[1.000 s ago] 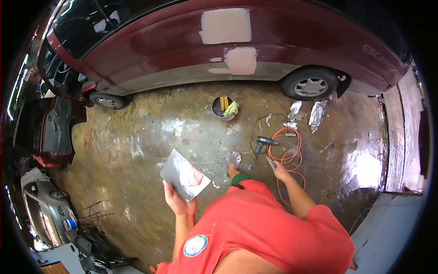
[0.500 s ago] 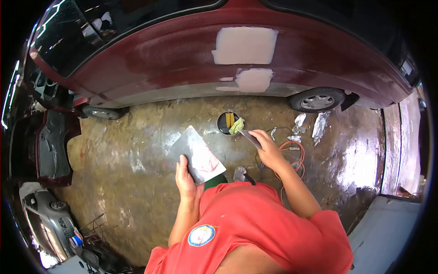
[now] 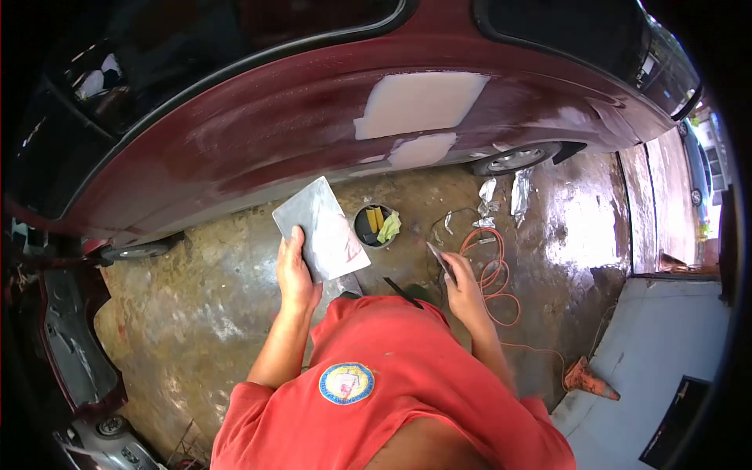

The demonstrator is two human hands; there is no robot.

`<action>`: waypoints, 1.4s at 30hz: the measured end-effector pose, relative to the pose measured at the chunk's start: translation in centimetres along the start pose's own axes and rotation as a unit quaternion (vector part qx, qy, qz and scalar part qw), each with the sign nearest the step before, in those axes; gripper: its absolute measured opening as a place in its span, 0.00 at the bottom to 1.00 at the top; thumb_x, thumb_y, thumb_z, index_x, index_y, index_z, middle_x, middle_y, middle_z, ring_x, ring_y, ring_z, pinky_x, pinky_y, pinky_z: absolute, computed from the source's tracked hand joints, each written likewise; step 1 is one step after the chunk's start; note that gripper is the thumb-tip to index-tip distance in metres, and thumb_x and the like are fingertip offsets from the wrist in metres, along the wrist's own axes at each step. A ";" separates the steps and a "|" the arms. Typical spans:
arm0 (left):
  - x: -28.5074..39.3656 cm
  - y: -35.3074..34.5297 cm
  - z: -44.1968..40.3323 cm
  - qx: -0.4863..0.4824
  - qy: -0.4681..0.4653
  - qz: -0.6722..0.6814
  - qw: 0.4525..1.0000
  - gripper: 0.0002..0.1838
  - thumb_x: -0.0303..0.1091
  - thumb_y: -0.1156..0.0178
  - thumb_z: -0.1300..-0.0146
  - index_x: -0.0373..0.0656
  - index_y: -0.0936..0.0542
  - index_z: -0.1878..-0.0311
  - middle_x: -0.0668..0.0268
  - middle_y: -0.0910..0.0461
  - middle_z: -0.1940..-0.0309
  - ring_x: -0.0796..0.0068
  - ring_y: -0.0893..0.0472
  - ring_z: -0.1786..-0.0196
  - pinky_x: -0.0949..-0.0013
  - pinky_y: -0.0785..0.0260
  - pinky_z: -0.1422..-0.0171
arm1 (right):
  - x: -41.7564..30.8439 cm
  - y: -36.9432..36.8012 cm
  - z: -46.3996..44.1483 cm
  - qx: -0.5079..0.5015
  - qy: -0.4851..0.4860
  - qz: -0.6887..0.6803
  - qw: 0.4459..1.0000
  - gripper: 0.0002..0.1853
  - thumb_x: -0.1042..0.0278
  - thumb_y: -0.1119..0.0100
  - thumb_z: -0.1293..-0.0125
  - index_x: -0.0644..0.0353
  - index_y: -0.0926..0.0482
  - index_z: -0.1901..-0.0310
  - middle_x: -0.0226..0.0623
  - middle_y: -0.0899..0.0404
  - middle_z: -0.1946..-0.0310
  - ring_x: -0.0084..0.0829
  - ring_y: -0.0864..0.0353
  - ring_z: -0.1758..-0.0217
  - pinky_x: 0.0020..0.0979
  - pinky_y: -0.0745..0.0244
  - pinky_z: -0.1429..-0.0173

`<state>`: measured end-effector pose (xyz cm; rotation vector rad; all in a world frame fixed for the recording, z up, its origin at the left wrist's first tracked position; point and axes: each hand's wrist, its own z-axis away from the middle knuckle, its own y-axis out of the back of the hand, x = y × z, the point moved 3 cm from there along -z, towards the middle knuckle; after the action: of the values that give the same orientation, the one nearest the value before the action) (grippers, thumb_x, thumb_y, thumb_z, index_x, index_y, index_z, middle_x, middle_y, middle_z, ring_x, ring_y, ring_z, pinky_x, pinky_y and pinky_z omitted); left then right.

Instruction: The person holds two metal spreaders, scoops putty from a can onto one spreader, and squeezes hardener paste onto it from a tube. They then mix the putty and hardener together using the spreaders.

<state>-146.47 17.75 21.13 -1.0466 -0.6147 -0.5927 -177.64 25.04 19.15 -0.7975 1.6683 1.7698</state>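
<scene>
My left hand (image 3: 295, 276) grips a flat, pale mixing board (image 3: 317, 223) by its lower left edge, thumb on top. Pinkish-white filler paste (image 3: 338, 239) is smeared across the board's right side. In my right hand (image 3: 464, 288), closed fingers hold a thin putty spreader (image 3: 440, 260), its blade pointing up and left, apart from the board. Ahead stands a dark red van (image 3: 274, 117). Its side carries a large light filler patch (image 3: 423, 103) and a smaller patch (image 3: 423, 150) beneath it.
Between me and the van, a round bucket (image 3: 359, 229) holds yellow blocks and a greenish cloth (image 3: 389, 227). An orange hose (image 3: 507, 294) lies coiled at right, near crumpled foil (image 3: 520, 194). A traffic cone (image 3: 591, 381) lies by the pale wall (image 3: 658, 329). A car panel (image 3: 74, 337) stands left.
My view has turned and shifted closer to the van. The board in my left hand has risen toward the van, and my right hand with the spreader has lowered, away from the bucket.
</scene>
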 end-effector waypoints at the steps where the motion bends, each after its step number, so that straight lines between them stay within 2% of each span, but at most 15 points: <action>1: 0.5 -0.1 -0.8 -0.007 0.007 -0.002 1.000 0.23 0.44 0.45 0.25 0.37 0.29 0.37 0.61 0.21 0.43 0.68 0.20 0.43 0.63 0.27 0.38 | -0.4 0.0 0.1 0.017 -0.011 0.009 1.000 0.24 0.85 0.49 0.36 0.63 0.28 0.38 0.47 0.28 0.39 0.49 0.29 0.33 0.40 0.35 0.30; 6: 0.5 0.5 -3.0 -0.019 0.049 0.017 0.998 0.23 0.44 0.46 0.24 0.38 0.30 0.35 0.61 0.22 0.43 0.69 0.20 0.42 0.63 0.27 0.37 | -1.2 -0.2 0.9 0.053 -0.026 0.067 0.996 0.28 0.89 0.50 0.42 0.63 0.28 0.37 0.48 0.28 0.38 0.50 0.30 0.32 0.42 0.35 0.29; 12: 0.4 -2.2 -3.3 -0.088 0.061 0.028 0.994 0.23 0.44 0.47 0.24 0.39 0.31 0.34 0.61 0.23 0.41 0.67 0.21 0.40 0.61 0.29 0.34 | -7.7 2.2 -2.8 0.131 0.087 0.150 0.976 0.37 0.93 0.51 0.51 0.56 0.27 0.35 0.45 0.29 0.37 0.51 0.30 0.32 0.46 0.35 0.29; 16: 1.1 -5.6 -3.3 -0.142 -0.022 -0.046 0.989 0.25 0.41 0.47 0.24 0.37 0.32 0.31 0.61 0.25 0.38 0.70 0.26 0.37 0.65 0.37 0.30 | -14.0 3.9 -3.9 0.177 0.210 0.165 0.947 0.35 0.87 0.44 0.48 0.49 0.24 0.37 0.42 0.30 0.36 0.51 0.31 0.33 0.52 0.36 0.29; 17: 1.2 -6.2 -3.3 -0.151 -0.042 -0.062 0.986 0.24 0.41 0.47 0.24 0.36 0.32 0.32 0.61 0.25 0.38 0.71 0.26 0.37 0.65 0.38 0.29 | -14.9 3.9 -3.9 0.178 0.233 0.179 0.939 0.31 0.81 0.42 0.45 0.46 0.23 0.38 0.42 0.31 0.36 0.50 0.31 0.33 0.57 0.38 0.28; 21: 1.9 -8.4 -2.2 -0.185 -0.128 -0.123 0.967 0.22 0.37 0.48 0.24 0.36 0.31 0.33 0.62 0.25 0.39 0.73 0.27 0.37 0.67 0.40 0.29 | -15.0 3.1 -3.2 0.141 0.254 0.231 0.929 0.27 0.75 0.43 0.40 0.41 0.22 0.38 0.37 0.30 0.39 0.46 0.31 0.33 0.60 0.39 0.28; 30: 1.6 -11.5 1.6 -0.246 -0.235 -0.192 0.921 0.20 0.34 0.50 0.23 0.33 0.31 0.34 0.61 0.25 0.39 0.73 0.27 0.38 0.67 0.39 0.29 | -15.1 4.3 -2.1 0.192 0.297 0.242 0.904 0.22 0.66 0.43 0.38 0.41 0.21 0.41 0.32 0.30 0.40 0.40 0.31 0.34 0.56 0.40 0.26; 33: 1.0 -10.9 1.7 -0.209 -0.202 -0.296 0.910 0.20 0.35 0.51 0.22 0.33 0.29 0.35 0.61 0.24 0.41 0.72 0.26 0.40 0.68 0.37 0.32 | -12.8 2.3 -2.5 0.122 0.308 0.189 0.924 0.23 0.67 0.42 0.40 0.43 0.20 0.42 0.32 0.28 0.42 0.39 0.30 0.35 0.54 0.39 0.27; 36: 3.0 -12.9 2.9 -0.112 -0.258 -0.192 0.940 0.21 0.34 0.45 0.26 0.29 0.29 0.36 0.58 0.23 0.43 0.70 0.24 0.42 0.65 0.33 0.34 | -8.0 0.6 -2.0 -0.012 0.287 0.165 0.944 0.26 0.72 0.41 0.45 0.45 0.19 0.42 0.33 0.27 0.44 0.38 0.29 0.36 0.49 0.37 0.28; 37: 4.1 -13.3 3.1 -0.095 -0.282 -0.166 0.940 0.21 0.34 0.45 0.25 0.30 0.29 0.36 0.57 0.23 0.42 0.69 0.24 0.41 0.64 0.33 0.33 | -5.8 0.5 -2.0 -0.018 0.251 0.062 0.966 0.26 0.79 0.43 0.41 0.51 0.21 0.39 0.34 0.24 0.44 0.37 0.26 0.37 0.45 0.36 0.29; 38: 5.0 -13.4 2.7 -0.075 -0.306 -0.135 0.939 0.22 0.34 0.46 0.25 0.31 0.30 0.35 0.57 0.23 0.41 0.68 0.24 0.40 0.63 0.33 0.33 | -3.6 0.7 -2.2 -0.008 0.141 -0.122 0.982 0.25 0.80 0.45 0.38 0.53 0.23 0.38 0.35 0.24 0.42 0.38 0.26 0.37 0.44 0.35 0.30; 39: 5.3 -13.2 2.4 -0.093 -0.318 -0.121 0.936 0.22 0.35 0.46 0.25 0.32 0.31 0.34 0.57 0.24 0.41 0.67 0.24 0.40 0.61 0.33 0.32 | -1.5 0.5 -1.9 0.003 0.018 -0.301 0.953 0.24 0.81 0.46 0.36 0.55 0.24 0.37 0.35 0.24 0.41 0.38 0.25 0.37 0.44 0.35 0.30; 40: 5.5 -13.2 2.3 -0.113 -0.329 -0.111 0.931 0.22 0.35 0.47 0.25 0.33 0.31 0.33 0.57 0.25 0.40 0.66 0.23 0.39 0.60 0.32 0.32 | -0.2 0.7 -1.7 0.018 -0.109 -0.468 0.877 0.24 0.82 0.48 0.33 0.57 0.25 0.36 0.36 0.24 0.39 0.38 0.24 0.38 0.44 0.34 0.31; 41: 4.9 -13.1 2.2 -0.120 -0.295 -0.070 0.945 0.22 0.35 0.48 0.24 0.36 0.33 0.32 0.59 0.25 0.39 0.67 0.24 0.39 0.59 0.32 0.31 | 0.1 1.5 -2.5 -0.019 -0.071 -0.636 0.768 0.22 0.77 0.48 0.28 0.61 0.29 0.33 0.40 0.25 0.36 0.39 0.25 0.35 0.45 0.34 0.29; 42: 4.3 -12.8 2.0 -0.099 -0.272 -0.081 0.954 0.21 0.36 0.50 0.23 0.37 0.32 0.32 0.60 0.25 0.40 0.68 0.23 0.38 0.59 0.32 0.31 | 0.4 2.1 -3.0 -0.015 -0.085 -0.690 0.718 0.24 0.78 0.47 0.29 0.60 0.31 0.32 0.41 0.26 0.35 0.42 0.27 0.32 0.49 0.34 0.28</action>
<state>-152.91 14.02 32.55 -1.3711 -1.1511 -0.5133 -179.39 21.88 20.11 -1.3155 0.4606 0.6937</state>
